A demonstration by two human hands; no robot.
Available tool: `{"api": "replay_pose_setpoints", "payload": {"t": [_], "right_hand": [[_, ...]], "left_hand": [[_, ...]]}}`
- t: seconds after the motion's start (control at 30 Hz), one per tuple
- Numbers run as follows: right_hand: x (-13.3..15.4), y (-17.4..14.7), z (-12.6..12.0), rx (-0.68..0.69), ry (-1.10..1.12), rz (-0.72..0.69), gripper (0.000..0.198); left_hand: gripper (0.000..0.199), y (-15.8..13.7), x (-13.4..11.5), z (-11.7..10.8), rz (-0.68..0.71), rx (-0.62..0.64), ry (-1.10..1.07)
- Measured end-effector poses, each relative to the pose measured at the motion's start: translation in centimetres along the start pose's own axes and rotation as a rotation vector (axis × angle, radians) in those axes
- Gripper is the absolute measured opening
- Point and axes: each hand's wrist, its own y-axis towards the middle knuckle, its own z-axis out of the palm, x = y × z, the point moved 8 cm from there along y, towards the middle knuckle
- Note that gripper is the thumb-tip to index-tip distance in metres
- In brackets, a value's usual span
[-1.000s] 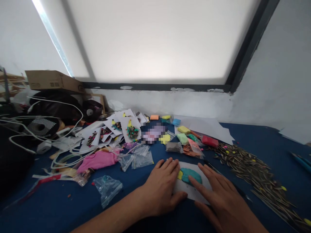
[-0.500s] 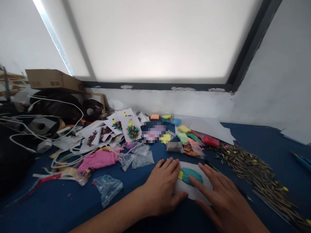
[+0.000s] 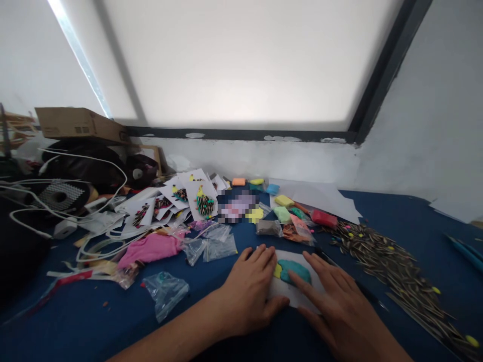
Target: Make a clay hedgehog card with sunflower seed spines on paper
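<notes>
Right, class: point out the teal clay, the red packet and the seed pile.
Teal clay point(image 3: 298, 268), head view: upper middle surface.
Red packet point(image 3: 324, 219), head view: middle of its side.
Seed pile point(image 3: 399, 274), head view: middle of the heap.

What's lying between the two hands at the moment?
In the head view, white paper shows between the left hand and right hand, bearing a teal clay-like patch and a yellow piece.
</notes>
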Motion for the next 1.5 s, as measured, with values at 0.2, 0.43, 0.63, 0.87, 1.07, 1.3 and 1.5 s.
{"api": "replay_pose_setpoints", "payload": {"t": [0.2,0.43,0.63,0.87,1.07,1.3,1.5], "right_hand": [[0.4,-0.1,-0.3,-0.029,0.011,-0.043,0.041],[0.7,-0.4,0.3,-0.047,-0.070,-0.115,0.037],[0.0,-0.7,0.3,-0.021,-0.016,-0.125,0.038],[-1.9,-0.9,-0.4,-0.093,0.161,0.023,0.024],[-0.5,-1.3,-0.8,-0.106,0.169,-0.114,0.029],[-0.5,-1.2,-0.8,-0.095,0.133,-0.136,0.034],[-0.4,-1.2,-0.2,-0.060,0.026,-0.157,0.037]], "left_hand": [[0.074,-0.1,0.1,0.1,-0.017,0.005,-0.001],[0.073,-0.1,0.1,0.0,0.005,-0.007,0.012],[0.073,-0.1,0.1,0.0,0.009,-0.004,0.012],[0.072,-0.1,-0.1,-0.1,0.030,-0.012,0.013],[0.073,-0.1,0.1,0.0,0.015,-0.006,-0.008],[0.074,-0.1,0.1,0.0,0.015,-0.021,-0.018],[0.072,-0.1,0.1,-0.1,0.025,-0.017,0.004]]}}
